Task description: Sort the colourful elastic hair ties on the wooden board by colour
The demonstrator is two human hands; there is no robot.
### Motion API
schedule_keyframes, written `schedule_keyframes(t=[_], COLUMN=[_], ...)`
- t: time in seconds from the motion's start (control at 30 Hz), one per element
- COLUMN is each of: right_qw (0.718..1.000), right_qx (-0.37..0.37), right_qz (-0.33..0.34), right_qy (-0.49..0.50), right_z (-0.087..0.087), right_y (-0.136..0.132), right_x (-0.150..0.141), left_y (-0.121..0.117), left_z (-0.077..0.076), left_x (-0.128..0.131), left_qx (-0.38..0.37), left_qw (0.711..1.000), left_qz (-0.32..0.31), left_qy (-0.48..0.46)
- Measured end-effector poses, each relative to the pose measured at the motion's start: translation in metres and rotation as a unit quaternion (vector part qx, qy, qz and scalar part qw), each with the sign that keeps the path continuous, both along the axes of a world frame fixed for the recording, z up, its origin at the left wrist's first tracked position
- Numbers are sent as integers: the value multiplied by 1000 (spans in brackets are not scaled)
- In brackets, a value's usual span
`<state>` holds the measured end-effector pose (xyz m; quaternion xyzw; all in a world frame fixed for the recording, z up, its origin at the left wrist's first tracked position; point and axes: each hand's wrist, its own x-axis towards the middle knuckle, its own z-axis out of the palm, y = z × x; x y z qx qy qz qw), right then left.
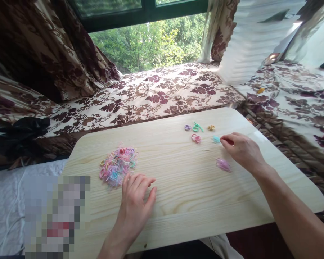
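My right hand [243, 149] reaches to the far right of the table, thumb and forefinger pinched at the edge of a small bunch of light-blue elastic bands [215, 139]. Just below lies a loose bunch of pale purple elastic bands [223, 164]. Beyond are small coiled hair ties: purple [187, 127], green [197, 127], mustard yellow [211, 127] and pink [196, 138]. On the left is a mixed, tangled pile [118, 166] of pastel bands and ties. Beside its lower right edge, my left hand [137, 192] rests palm down, fingers loosely bent and thumb apart, holding nothing visible.
All this lies on a light wood-grain table [167, 201] with rounded corners. A blurred-out object [61, 219] covers its lower left part. Behind runs a ledge with a floral cover [151, 95] under a window. A black bag-like item [21, 133] lies at the left.
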<state>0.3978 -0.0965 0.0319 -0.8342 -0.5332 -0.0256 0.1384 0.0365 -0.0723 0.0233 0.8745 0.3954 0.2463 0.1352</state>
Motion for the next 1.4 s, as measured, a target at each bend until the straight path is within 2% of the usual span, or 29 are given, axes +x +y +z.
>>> schedule_keyframes(t=[0.13, 0.3, 0.4, 0.5, 0.63, 0.73, 1.0, 1.4], right_qw=[1000, 996, 991, 978, 959, 949, 949, 950], right_qx=[-7, 67, 104, 130, 106, 90, 88, 99], right_qz=[7, 41, 88, 159, 245, 277, 279, 279], right_qy=[-16, -34, -9, 24, 90, 119, 115, 102], right_z=[-1, 10, 13, 7, -5, -11, -20, -20], right_y=[3, -16, -27, -30, -26, -21, -17, -17], right_x=[5, -4, -31, -70, -116, -134, -137, -139], left_y=[0, 3, 4, 4, 7, 12, 26, 29], left_z=[-2, -3, 0, 3, 7, 7, 8, 4], left_x=[-2, -4, -5, -6, -12, -21, -40, -33], left_qx=[-2, -10, -20, -29, -28, -22, 6, 53], left_qw=[1000, 1000, 999, 998, 995, 992, 982, 978], left_qz=[10, 21, 31, 52, 88, 117, 172, 184], left_qy=[-1, 0, 7, 14, 32, 46, 72, 88])
